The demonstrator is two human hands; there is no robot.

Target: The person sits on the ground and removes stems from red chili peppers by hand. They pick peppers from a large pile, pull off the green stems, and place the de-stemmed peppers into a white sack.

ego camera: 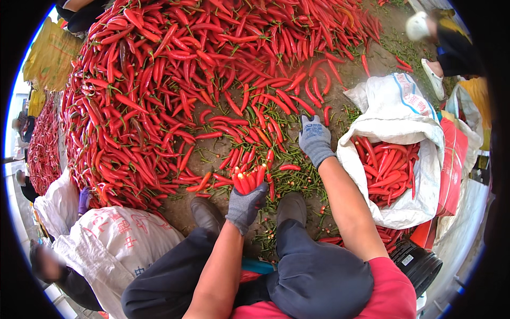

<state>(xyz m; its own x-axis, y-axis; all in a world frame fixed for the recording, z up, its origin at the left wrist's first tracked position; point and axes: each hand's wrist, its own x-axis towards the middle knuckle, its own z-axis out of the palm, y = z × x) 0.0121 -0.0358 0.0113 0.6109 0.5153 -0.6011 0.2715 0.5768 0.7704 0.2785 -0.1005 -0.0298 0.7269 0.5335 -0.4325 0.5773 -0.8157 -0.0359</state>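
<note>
My left hand (247, 205), in a grey knit glove, is closed around a bunch of red chili peppers (247, 181) whose pale, stemless ends point away from me. My right hand (314, 137), gloved in grey with dark fingertips, reaches out at the near edge of a large heap of red chili peppers (175, 71). Its fingertips touch or nearly touch the end of one red chili pepper (303, 104); whether they grip it I cannot tell. Loose peppers lie on the ground between my hands, among many cut green stems (297, 181).
At right stands an open white woven sack (392, 215) holding red peppers, beside a black bucket (418, 263). A full white sack (119, 235) stands at left near a person (51, 265). Another person's white shoes (433, 79) show at upper right.
</note>
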